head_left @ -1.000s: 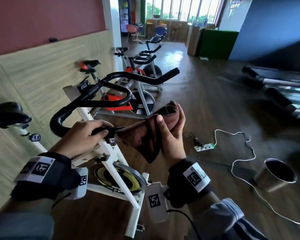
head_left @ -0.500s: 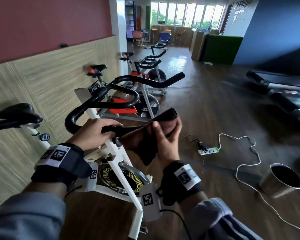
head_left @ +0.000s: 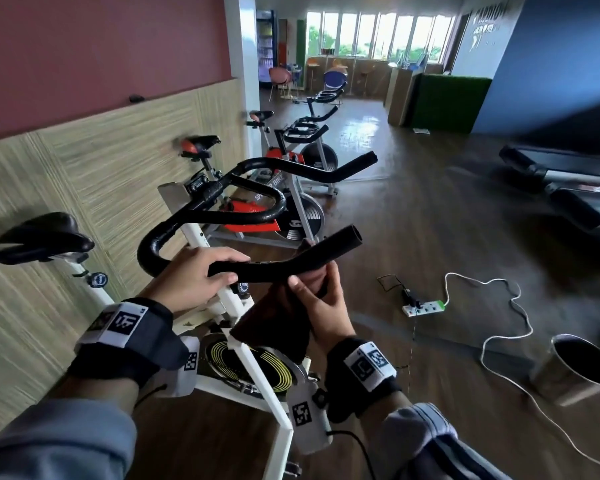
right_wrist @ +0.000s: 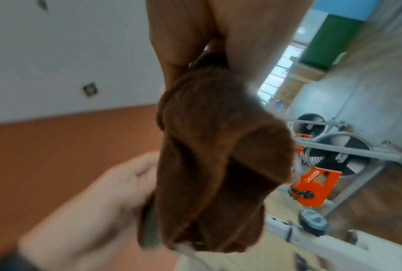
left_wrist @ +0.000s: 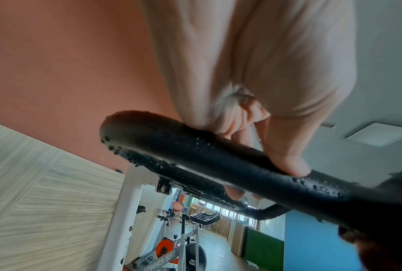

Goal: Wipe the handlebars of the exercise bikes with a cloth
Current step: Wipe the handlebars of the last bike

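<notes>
A white exercise bike stands in front of me with black padded handlebars [head_left: 312, 258]. My left hand [head_left: 205, 275] grips the near bar, fingers curled over it; in the left wrist view the wet-beaded bar [left_wrist: 218, 165] runs under my fingers [left_wrist: 286, 159]. My right hand [head_left: 319, 299] holds a brown cloth [head_left: 274, 323] wrapped under the same bar, just right of the left hand. The bar's raised free end [head_left: 347, 237] sticks out past the cloth. In the right wrist view the cloth [right_wrist: 218, 155] hangs bunched from my fingers and hides the bar.
More bikes [head_left: 291, 188] line the wall beyond. On the wood floor at right lie a power strip [head_left: 423, 308] with a white cable [head_left: 499, 341] and a metal bin [head_left: 575, 368]. A treadmill [head_left: 568, 188] stands at far right. The saddle [head_left: 39, 240] is at my left.
My right hand slid the cloth back along the bar toward my left hand, uncovering the bar's end. The left hand kept its grip. The view tilted up slightly.
</notes>
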